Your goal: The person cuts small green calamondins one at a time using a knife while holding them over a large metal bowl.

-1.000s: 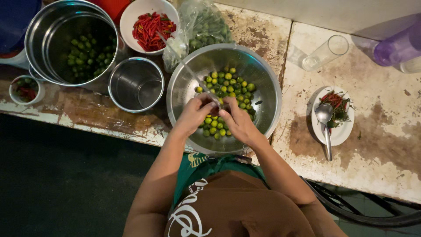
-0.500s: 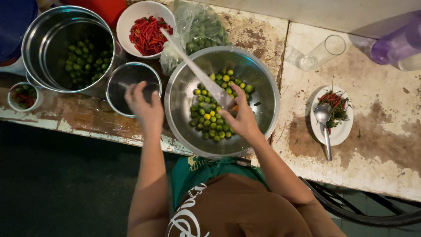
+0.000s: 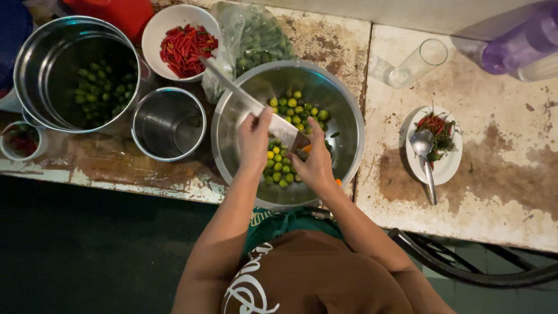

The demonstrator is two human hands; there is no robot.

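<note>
A large steel bowl (image 3: 343, 110) holds several small green and yellow limes (image 3: 293, 107). A knife (image 3: 232, 87) slants across the bowl, its handle pointing up and to the left and its blade (image 3: 285, 129) over the limes. My left hand (image 3: 254, 139) grips the knife near where the blade starts. My right hand (image 3: 314, 166) is closed around a small fruit right at the blade's lower end; the fruit itself is mostly hidden by my fingers.
A small empty steel pot (image 3: 168, 123) stands left of the bowl, and a big steel pot (image 3: 35, 75) with green limes stands further left. Behind are a white bowl of red chillies (image 3: 185, 42) and a plastic bag of limes (image 3: 256, 38). To the right are a saucer with a spoon (image 3: 433, 154), a glass (image 3: 415, 63) and a purple jug (image 3: 520, 46).
My left hand left the limes, reached towards the small steel pot, then came back and took hold of the knife. My right hand stayed in the bowl and closed by the blade.
</note>
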